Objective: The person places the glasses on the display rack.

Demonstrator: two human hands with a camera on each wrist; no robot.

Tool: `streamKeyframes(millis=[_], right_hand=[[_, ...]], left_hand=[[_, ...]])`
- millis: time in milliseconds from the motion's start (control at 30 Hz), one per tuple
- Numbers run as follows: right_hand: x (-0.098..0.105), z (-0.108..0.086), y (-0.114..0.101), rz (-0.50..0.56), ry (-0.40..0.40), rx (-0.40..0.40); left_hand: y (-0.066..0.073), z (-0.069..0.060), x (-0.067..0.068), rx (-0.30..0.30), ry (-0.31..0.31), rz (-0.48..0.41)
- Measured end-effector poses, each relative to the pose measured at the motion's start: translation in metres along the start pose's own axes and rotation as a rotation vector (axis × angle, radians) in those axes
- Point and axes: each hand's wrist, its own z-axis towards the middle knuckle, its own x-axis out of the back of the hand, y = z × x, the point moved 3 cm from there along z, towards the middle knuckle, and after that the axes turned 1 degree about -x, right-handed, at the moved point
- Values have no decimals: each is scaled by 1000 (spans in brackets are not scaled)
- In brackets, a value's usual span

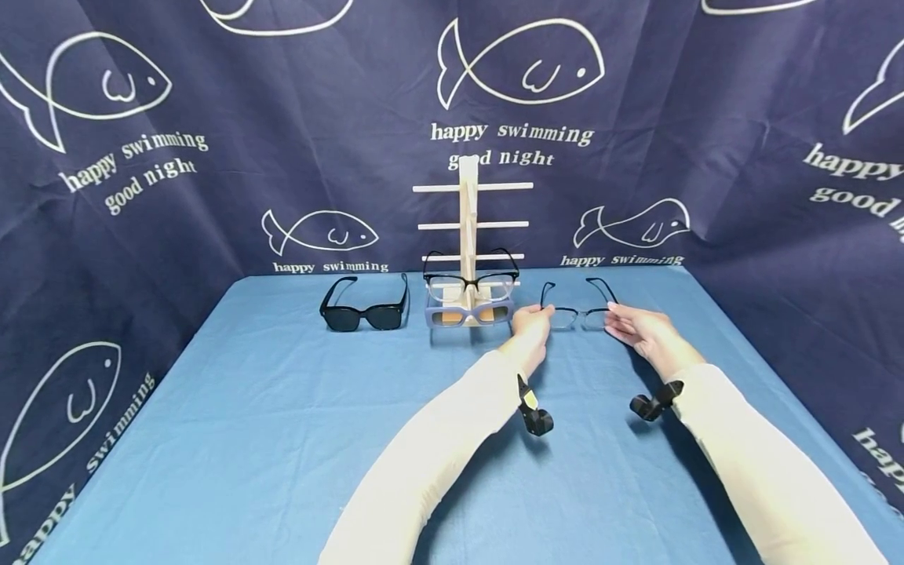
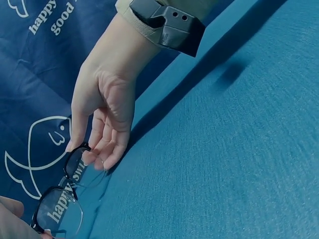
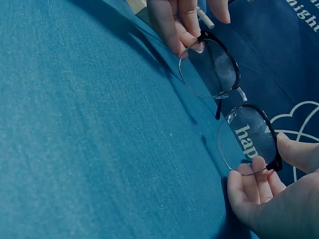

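Behind the work I see a navy fabric backdrop (image 1: 395, 118) printed with white outline fish (image 1: 542, 88) and white "happy swimming good night" lettering (image 1: 512, 133). A blue cloth-covered table (image 1: 247, 439) spreads below. On it, at left, I make out black thick-framed sunglasses (image 1: 363, 315) with raised, unfolded temples. Beside them stands a pale wooden rack (image 1: 468, 205) with thin crossbars, carrying black-browed clear-lensed eyeglasses (image 1: 471, 282) above periwinkle-framed, amber-lensed sunglasses (image 1: 487, 316).

black-and-silver glasses (image 3: 241, 94), black sunglasses (image 1: 363, 315), lavender sunglasses (image 1: 462, 311) with amber lenses (image 1: 448, 318), blue tablecloth (image 1: 233, 439), navy backdrop (image 1: 381, 102) with white fish (image 1: 537, 63)
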Motion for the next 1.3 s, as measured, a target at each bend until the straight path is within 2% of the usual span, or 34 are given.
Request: streamKeyframes(millis=[233,433,500,533,667,700,767,833,900,933,967,1000,1067,1200,1300], right_hand=[[4,-4,1,21,-49,0],[5,-9,-4,13,-41,22],[5,-11,-5,7,-31,23],[5,-12,-6,4,-25,25],[6,-16,-8,-2,-18,35],[6,-17,-9,-1,-24,38],[7,-19,-10,13,-40,40],[7,-21,-11,25,-59,41],[8,-23,-13,33,-82,40],[8,-23,-13,37,-93,41],[9,-23,-14,39,-106,41],[9,-24,-15,41,-118,40],[11,-24,-15,50,-142,36],[17,-24,-15,73,-200,32],[21,-26,-15,99,-260,41]], left_hand=[[0,-3,0,0,4,17],[3,-4,1,5,-27,-33],[-1,1,-1,-5,-43,-61],[-9,12,-4,-25,-58,-88],[-33,44,-15,-27,-99,-168],[-32,42,-16,-37,-91,-164],[-35,47,-16,-26,-121,-194],[-27,37,-13,-22,-129,-195],[-15,22,-7,-17,-132,-188],[-13,20,-6,-2,-144,-204],[-8,15,-5,-6,-138,-200],[1,2,-1,19,-124,-195],[8,-8,0,14,-111,-190],[12,-17,2,12,-99,-186],[11,-16,2,7,-116,-202]])
